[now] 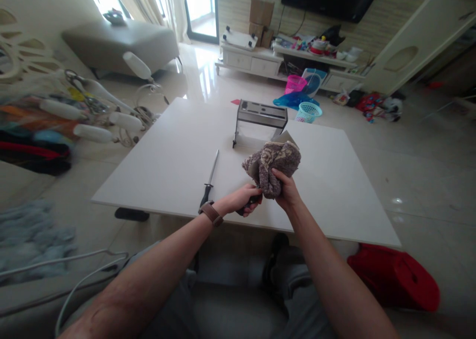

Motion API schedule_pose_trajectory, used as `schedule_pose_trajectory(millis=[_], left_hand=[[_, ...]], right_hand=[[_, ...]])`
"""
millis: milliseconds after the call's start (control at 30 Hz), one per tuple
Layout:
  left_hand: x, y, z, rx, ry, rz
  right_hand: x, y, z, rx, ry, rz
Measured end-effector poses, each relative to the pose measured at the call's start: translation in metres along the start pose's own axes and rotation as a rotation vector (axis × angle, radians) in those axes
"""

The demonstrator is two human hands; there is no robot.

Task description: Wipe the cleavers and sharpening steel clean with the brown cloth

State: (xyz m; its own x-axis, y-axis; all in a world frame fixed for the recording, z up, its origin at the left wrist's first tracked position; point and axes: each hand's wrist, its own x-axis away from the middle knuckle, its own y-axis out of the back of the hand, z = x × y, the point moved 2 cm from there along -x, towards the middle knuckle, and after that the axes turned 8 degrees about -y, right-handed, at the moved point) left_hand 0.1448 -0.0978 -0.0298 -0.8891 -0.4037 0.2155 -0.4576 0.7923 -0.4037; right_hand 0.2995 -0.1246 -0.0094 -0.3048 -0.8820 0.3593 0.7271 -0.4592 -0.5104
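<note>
My left hand (250, 200) is closed round the black handle of a knife. Its wide metal blade (288, 139) shows beyond a bunched brown patterned cloth (277, 163), which covers most of it. The cloth is in my right hand (285, 187), wrapped over the blade with the thumb on top. To the left on the white table (156, 165) lies a sharpening rod (213, 172) with a black handle, near my left wrist. A grey knife block with clear sides (262, 113) stands at the table's far edge, behind the cloth.
Past the table are a turquoise basket (308, 111), a pink basket (295, 83) and a white TV cabinet (249, 61). A lamp with white shades (126, 121) stands at the left. A red object (396, 277) is on the floor at the lower right.
</note>
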Motion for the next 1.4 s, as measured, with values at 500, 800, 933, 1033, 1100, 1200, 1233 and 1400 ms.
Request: schedule_pose_trajectory(millis=[500, 800, 933, 1033, 1100, 1200, 1233, 1400], left_hand=[[0.001, -0.001, -0.001, 0.007, 0.006, -0.001], [0.003, -0.003, -0.004, -0.012, 0.030, -0.022], [0.004, -0.005, -0.006, -0.013, 0.023, -0.024], [0.003, -0.004, -0.006, -0.027, 0.023, -0.019], [0.001, -0.002, -0.005, -0.070, 0.026, -0.032], [-0.002, 0.001, -0.003, -0.196, 0.049, -0.082], [-0.003, 0.002, -0.003, -0.242, 0.056, -0.103], [-0.001, -0.001, -0.013, -0.409, 0.019, -0.163]], right_hand=[[0.000, 0.000, -0.001, 0.000, -0.018, 0.002], [-0.001, 0.001, -0.003, 0.002, -0.001, -0.006], [-0.001, 0.000, -0.003, -0.001, -0.021, -0.005], [-0.002, 0.000, -0.003, -0.009, -0.012, -0.022], [-0.003, 0.001, -0.004, -0.011, 0.016, -0.046], [-0.005, 0.003, -0.004, 0.000, 0.095, -0.103], [-0.006, 0.003, -0.004, 0.005, 0.120, -0.123], [-0.011, 0.006, -0.001, 0.022, 0.162, -0.169]])
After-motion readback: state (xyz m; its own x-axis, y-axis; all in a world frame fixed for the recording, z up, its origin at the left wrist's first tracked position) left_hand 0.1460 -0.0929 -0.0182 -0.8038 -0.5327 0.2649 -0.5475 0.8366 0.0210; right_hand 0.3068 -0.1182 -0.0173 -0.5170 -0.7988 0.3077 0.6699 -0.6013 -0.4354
